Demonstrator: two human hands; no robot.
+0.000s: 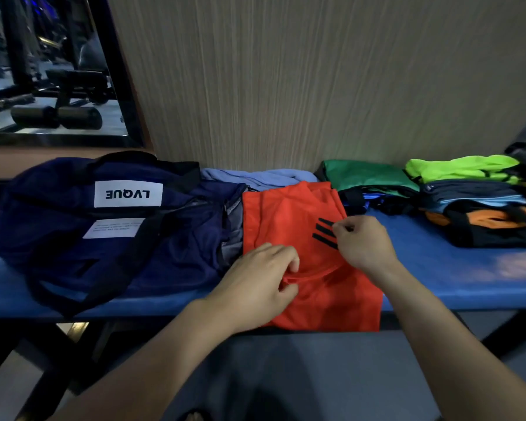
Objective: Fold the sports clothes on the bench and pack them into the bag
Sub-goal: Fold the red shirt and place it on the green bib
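An orange sports shirt (289, 214) with black stripes lies across the blue bench (444, 268), its lower edge hanging over the front. My left hand (261, 284) pinches the shirt's fabric near the collar curve. My right hand (362, 241) pinches the shirt at the black stripes. A navy duffel bag (110, 226) with a white label lies on the bench to the left, touching the shirt. Its opening faces the shirt.
A light blue garment (261, 176) lies behind the shirt by the wooden wall. A green garment (368, 176) and a pile of neon green, dark and orange clothes (474, 202) sit on the bench's right. A mirror (49, 71) at upper left shows gym equipment.
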